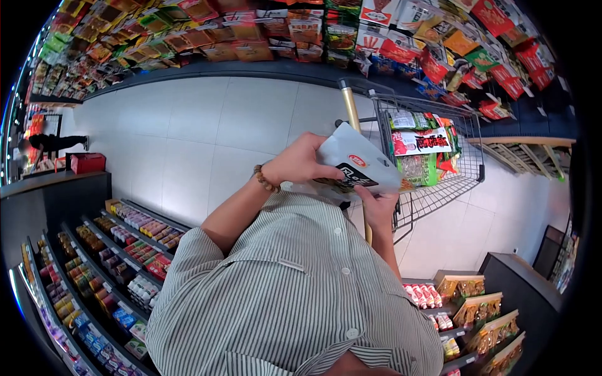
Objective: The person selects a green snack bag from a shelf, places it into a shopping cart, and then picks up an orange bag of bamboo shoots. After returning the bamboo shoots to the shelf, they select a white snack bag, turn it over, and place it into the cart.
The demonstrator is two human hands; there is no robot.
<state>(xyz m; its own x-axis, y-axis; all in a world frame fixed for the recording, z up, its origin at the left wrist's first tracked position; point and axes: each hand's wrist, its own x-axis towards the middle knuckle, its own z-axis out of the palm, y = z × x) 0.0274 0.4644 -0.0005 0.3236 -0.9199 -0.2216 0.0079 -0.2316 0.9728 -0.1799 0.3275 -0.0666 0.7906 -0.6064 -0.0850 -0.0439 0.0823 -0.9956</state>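
Note:
A silver-white snack pouch (376,160) with a red oval logo and a black label is held between my two hands over the cart's handle side. My left hand (300,161), with a beaded bracelet (266,180) on the wrist, grips its left edge, the thumb on the front. My right hand (380,210) holds the lower right part, its thumb also on the front. The fingers behind the pouch are hidden. Just beyond, the shopping cart (439,200) carries several colourful snack packs (419,143), one of them white with black and red lettering.
Hanging packaged snacks (307,31) line the rack along the far side of the aisle. At the lower left stand shelves of small goods (119,263); stepped wooden bins (480,313) are at the lower right. A person in dark clothes (56,143) is far left, near a red box (88,163).

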